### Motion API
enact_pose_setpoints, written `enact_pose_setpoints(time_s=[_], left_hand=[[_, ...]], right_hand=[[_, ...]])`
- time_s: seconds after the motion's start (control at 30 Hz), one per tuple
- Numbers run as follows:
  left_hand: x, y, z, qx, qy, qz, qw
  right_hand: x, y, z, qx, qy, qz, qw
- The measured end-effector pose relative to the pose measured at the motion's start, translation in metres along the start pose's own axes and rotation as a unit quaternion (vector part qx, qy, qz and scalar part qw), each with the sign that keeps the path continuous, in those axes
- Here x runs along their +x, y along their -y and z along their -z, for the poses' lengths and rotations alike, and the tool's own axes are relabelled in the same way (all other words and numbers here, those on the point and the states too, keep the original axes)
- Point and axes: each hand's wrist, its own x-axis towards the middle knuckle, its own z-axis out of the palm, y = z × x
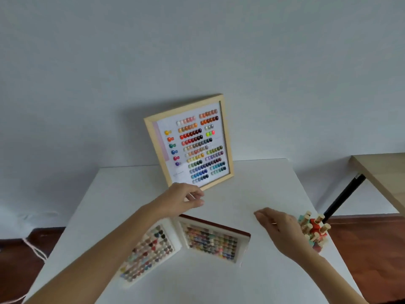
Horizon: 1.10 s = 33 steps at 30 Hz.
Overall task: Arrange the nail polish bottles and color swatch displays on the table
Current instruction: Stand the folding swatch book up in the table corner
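Just beyond your left hand (185, 197), at the far edge of the white table (252, 189), a wooden-framed swatch display (188, 142) stands tilted back against the wall. Behind its glass sit rows of small coloured nail tips on a white card, with a short column of paired tips down its left side. Your left hand is loosely curled with thumb and fingers apart, holding nothing; its fingertips lie close to the frame's lower edge, but contact cannot be confirmed.

Beneath your left forearm, on the near side of that hand, an open swatch book (186, 244) lies flat on the table. Its left leaf holds rows of heart-shaped tips in mixed colours, partly hidden by your arm. Its right leaf, edged in dark red, holds a denser grid of small tips; motion blur prevents a count.

Your right hand (282, 228) hovers palm down over bare table, fingers extended and relaxed, gripping nothing. Immediately to its right, near the table's right edge, nail polish bottles (314, 230) stand clustered together, with pale wood-coloured caps and red, teal and pink bodies. Whether a holder contains them cannot be told.

Further right of that hand, apart from the white table, a wooden side table (381, 176) shows one black leg.
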Motion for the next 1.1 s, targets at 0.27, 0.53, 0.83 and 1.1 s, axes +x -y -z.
enact_pose_setpoints(time_s=[0.27, 0.53, 0.83, 1.1], left_hand=[[-0.109, 0.073, 0.016, 0.025, 0.001, 0.076, 0.997], [-0.134, 0.097, 0.003, 0.108, -0.032, 0.113, 0.987], [-0.143, 0.106, 0.022, 0.049, -0.068, 0.165, 0.983], [-0.195, 0.153, 0.065, 0.052, -0.165, 0.244, 0.954]], right_hand=[[-0.003, 0.069, -0.039, -0.074, 0.172, 0.066, 0.980], [-0.001, 0.075, -0.048, -0.148, 0.154, 0.075, 0.974], [0.050, 0.099, -0.062, -0.175, 0.180, 0.140, 0.958], [0.107, 0.174, -0.123, -0.157, 0.200, 0.247, 0.935]])
